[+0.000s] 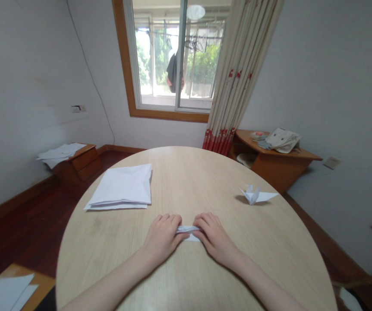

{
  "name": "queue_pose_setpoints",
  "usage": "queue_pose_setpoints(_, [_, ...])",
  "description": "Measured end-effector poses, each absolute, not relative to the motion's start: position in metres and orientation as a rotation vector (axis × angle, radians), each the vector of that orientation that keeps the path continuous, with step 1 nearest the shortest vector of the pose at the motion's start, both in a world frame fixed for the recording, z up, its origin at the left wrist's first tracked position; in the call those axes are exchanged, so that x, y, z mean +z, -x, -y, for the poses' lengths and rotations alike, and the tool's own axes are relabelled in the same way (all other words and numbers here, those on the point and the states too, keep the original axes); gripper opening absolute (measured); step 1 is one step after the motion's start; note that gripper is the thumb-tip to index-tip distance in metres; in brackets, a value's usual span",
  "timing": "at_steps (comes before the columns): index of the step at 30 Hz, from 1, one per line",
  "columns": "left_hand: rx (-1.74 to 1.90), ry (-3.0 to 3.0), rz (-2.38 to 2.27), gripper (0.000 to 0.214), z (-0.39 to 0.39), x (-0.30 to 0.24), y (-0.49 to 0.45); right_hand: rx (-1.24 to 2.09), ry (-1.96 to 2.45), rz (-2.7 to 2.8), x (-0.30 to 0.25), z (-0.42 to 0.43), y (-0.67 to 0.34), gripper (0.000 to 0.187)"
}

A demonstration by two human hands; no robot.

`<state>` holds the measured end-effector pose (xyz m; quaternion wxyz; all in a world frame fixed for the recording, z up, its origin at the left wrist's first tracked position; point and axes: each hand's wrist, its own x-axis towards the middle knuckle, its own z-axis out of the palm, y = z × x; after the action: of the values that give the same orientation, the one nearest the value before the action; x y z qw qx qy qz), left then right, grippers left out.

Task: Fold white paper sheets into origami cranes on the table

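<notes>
Between my two hands is a small piece of folded white paper [188, 229], pleated into a narrow strip, with a flat triangular part showing beneath it. My left hand [164, 233] pinches its left end, thumb below and fingers curled over the top. At the right end, my right hand [215, 235] grips it in the same way. Both hands rest low over the round wooden table [192, 276]. The ends of the paper are hidden under my fingers.
A folded paper crane [253, 195] stands on the table's right side. Stacked white paper [121, 185] lies at the left. Beyond the table are a corner cabinet [276, 162] with a bag [283, 140], a small drawer unit [82, 164] and a curtain [234, 77].
</notes>
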<state>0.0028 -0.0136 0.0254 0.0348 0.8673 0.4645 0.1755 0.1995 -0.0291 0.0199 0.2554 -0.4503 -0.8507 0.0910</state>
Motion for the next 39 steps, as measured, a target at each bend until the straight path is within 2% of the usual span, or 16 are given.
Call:
queue_pose_setpoints(7, [0.667,-2.775,-1.198,0.015,0.014,0.026,0.001,0.179,1.080,2.242,0.018,0.027,-0.204,0.014])
queue_pose_setpoints(12, [0.761,-2.826,-1.122,0.027,0.011,0.022,0.004,0.087,1.027,2.248,0.016,0.027,-0.204,0.016])
queue_pose_setpoints(18, [0.841,-2.888,-0.908,0.027,0.002,0.009,0.004,0.115,1.021,2.276,0.016,0.028,-0.203,0.019])
queue_pose_setpoints(32, [0.611,-2.798,-0.889,0.029,0.010,0.026,0.003,0.288,1.025,2.462,0.025,0.030,-0.209,0.009])
queue_pose_setpoints(39, [0.596,-2.834,-0.905,0.029,0.011,0.026,0.003,0.329,1.036,2.457,0.029,0.032,-0.208,0.016])
